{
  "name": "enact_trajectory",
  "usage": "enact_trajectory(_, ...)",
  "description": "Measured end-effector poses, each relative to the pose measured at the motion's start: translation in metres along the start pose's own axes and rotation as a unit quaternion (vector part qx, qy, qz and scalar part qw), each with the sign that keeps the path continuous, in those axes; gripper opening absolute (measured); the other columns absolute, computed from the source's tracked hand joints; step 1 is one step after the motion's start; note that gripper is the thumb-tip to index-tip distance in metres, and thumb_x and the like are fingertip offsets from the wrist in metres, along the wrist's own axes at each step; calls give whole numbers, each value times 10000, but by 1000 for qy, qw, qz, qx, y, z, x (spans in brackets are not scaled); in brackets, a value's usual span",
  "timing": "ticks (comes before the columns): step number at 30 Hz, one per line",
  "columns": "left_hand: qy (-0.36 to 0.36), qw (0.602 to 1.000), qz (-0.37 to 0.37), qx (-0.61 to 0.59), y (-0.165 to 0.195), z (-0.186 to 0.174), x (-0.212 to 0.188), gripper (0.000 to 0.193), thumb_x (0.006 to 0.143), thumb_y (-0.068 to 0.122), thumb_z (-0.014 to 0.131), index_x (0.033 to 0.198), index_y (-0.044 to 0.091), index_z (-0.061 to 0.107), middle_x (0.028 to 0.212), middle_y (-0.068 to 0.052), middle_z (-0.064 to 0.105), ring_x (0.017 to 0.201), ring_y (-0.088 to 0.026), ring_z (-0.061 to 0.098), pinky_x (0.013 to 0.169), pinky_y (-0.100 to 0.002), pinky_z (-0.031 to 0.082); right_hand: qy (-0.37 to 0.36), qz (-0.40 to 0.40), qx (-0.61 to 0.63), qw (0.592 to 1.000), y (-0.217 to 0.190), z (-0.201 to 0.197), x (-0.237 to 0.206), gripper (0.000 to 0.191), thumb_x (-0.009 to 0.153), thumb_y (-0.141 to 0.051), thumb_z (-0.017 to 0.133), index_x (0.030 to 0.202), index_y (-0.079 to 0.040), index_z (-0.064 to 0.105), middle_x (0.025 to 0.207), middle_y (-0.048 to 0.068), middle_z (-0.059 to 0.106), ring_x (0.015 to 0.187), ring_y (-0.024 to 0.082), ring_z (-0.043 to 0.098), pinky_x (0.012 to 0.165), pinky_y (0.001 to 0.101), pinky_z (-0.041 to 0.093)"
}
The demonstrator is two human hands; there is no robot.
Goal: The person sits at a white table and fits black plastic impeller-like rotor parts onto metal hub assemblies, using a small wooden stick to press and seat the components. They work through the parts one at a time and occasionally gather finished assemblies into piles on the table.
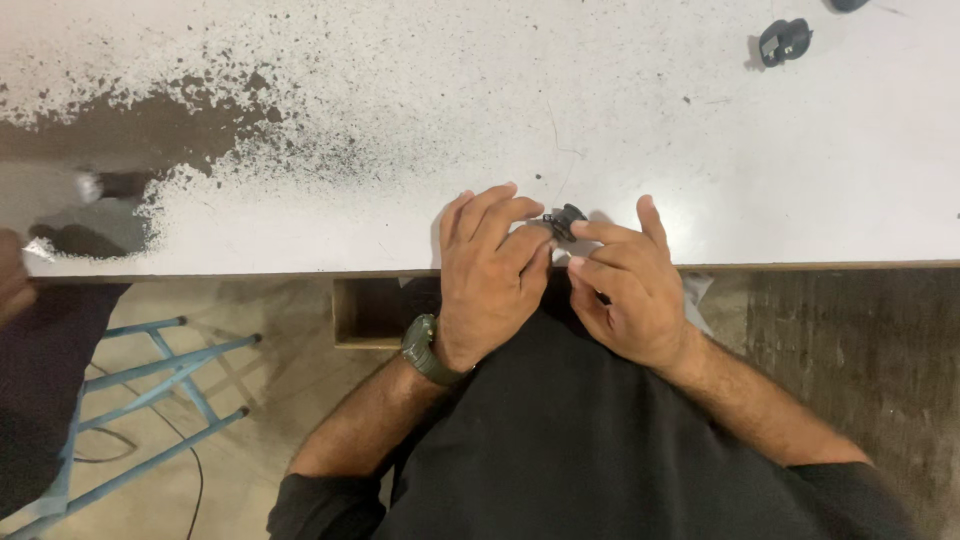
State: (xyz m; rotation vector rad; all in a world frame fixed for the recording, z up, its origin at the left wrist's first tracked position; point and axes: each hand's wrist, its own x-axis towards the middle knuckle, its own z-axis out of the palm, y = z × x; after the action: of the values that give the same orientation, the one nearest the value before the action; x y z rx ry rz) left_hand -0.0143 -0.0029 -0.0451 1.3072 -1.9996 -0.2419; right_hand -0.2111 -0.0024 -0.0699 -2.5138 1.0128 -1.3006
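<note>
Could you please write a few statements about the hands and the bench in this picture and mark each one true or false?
1. Both hands meet at a small black plastic part near the front edge of the white, black-speckled tabletop. True.
2. The left hand wears a dark green wristwatch. True.
3. The right hand lies flat on the table, far from the part. False: its fingertips pinch the part.
4. A second small black part lies at the far right of the tabletop. True.
5. A red stool stands at the left. False: the metal frame there is light blue.
</note>
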Motion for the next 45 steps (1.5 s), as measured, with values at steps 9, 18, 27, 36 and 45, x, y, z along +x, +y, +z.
enact_trajectory(9,-45,998,1,-43,-3,-7,1,106,951,93,684,1050,102,718,1230,-22,703,1395,-278,521,1221,-565,281,-13,39,-36,999,-5,3,5,339,835,134,764,1102,-46,656,1089,100,675,1145,280,687,1271,548,318)
enact_trajectory(18,-38,999,-19,-32,-1,-18,11,258,957,215,702,1167,64,709,1368,-100,624,1445,-323,451,1237,-575,265,-8,60,-74,995,-8,-31,23,290,867,13,794,1133,-91,746,1012,78,602,1172,284,642,1297,605,172)
enact_trajectory(27,-36,996,-10,-86,-9,-11,21,81,948,161,763,1019,124,752,1375,-52,638,1465,-300,479,1261,-569,286,-70,103,-97,987,9,-15,22,341,852,-204,893,1136,-81,749,1106,75,618,1282,293,552,1305,623,122)
enact_trajectory(36,9,989,137,62,-10,-7,14,151,875,77,804,973,98,692,1347,-102,608,1416,-330,463,1146,-523,410,-63,108,-87,988,12,-16,16,340,828,-230,910,1078,-68,747,1068,77,607,1255,296,558,1295,633,143)
enact_trajectory(45,-5,997,46,-68,-4,-8,25,155,871,35,751,984,87,659,1207,-38,633,1369,-291,568,1100,-460,459,-75,45,-61,994,12,-19,16,377,796,-196,914,1095,-60,728,1090,95,588,1231,299,570,1282,663,159)
